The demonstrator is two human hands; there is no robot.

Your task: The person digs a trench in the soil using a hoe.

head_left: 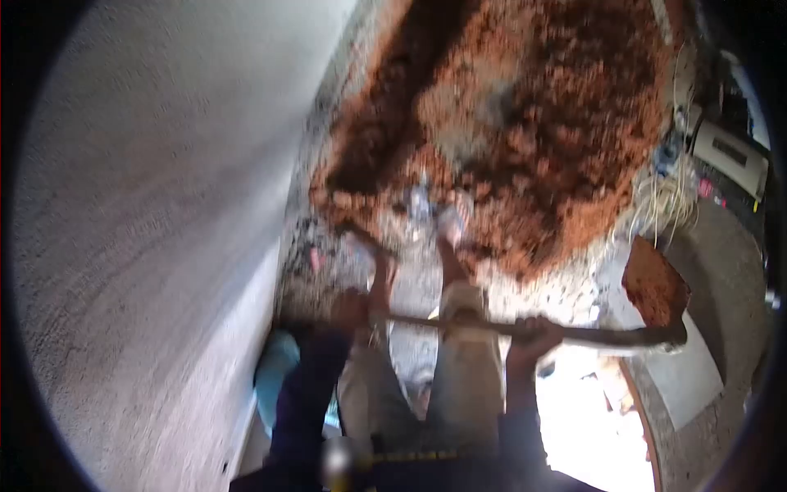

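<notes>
A hoe with a long wooden handle point(467, 325) lies crosswise in front of my legs. Its broad blade point(656, 283), coated in reddish soil, is at the far right, raised toward the top of the view. My left hand point(351, 310) is wrapped round the handle's left end and is blurred by motion. Farther along, my right hand point(534, 334) grips the handle nearer the blade. Beyond my feet spreads a heap of loose red soil point(566, 139), with a dark trench-like strip point(369, 148) along its left side. The blade is apart from the heap.
A rough grey wall point(164, 205) rises close on my left, with a teal object point(277, 369) at its foot. To the right are a tangle of pale cord point(668, 201), a beige box-like item point(730, 160) and a pale flat board point(684, 377). A bright opening point(590, 426) lies lower right.
</notes>
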